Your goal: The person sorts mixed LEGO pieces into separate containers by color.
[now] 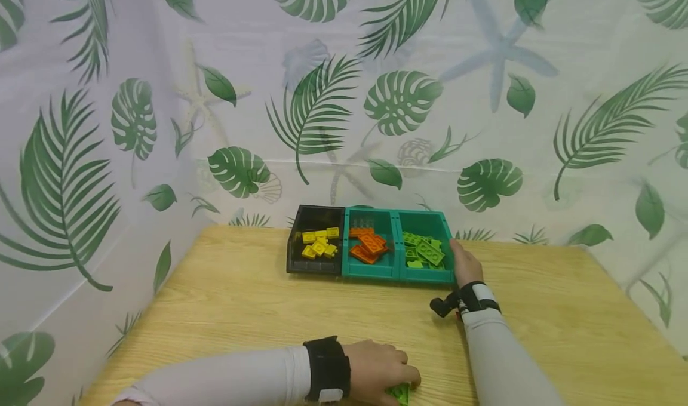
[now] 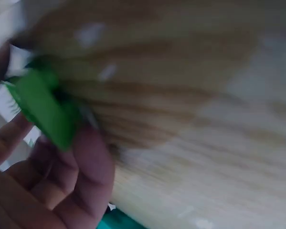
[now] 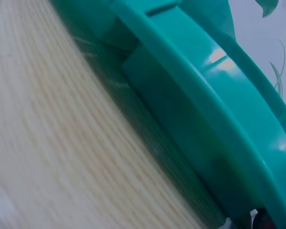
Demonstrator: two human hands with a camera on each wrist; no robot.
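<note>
Near the front of the table, my left hand [image 1: 378,367] pinches a bright green building brick [image 1: 400,392] with studs. Seen close in the left wrist view, the green brick [image 2: 45,107] sits between thumb and fingers, just over the wood. My right hand [image 1: 467,265] lies along the outer right wall of the right teal bin [image 1: 427,276], fingers extended along it and partly hidden. That bin contains several light green bricks [image 1: 429,252]. The right wrist view shows the teal bin's side [image 3: 190,133] close up and none of the hand.
Joined to its left are a second teal bin [image 1: 371,270] with orange bricks [image 1: 369,243] and a black bin [image 1: 314,267] with yellow bricks [image 1: 319,245]. All stand at the back of the wooden table [image 1: 242,310], before a leaf-patterned cloth [image 1: 333,173].
</note>
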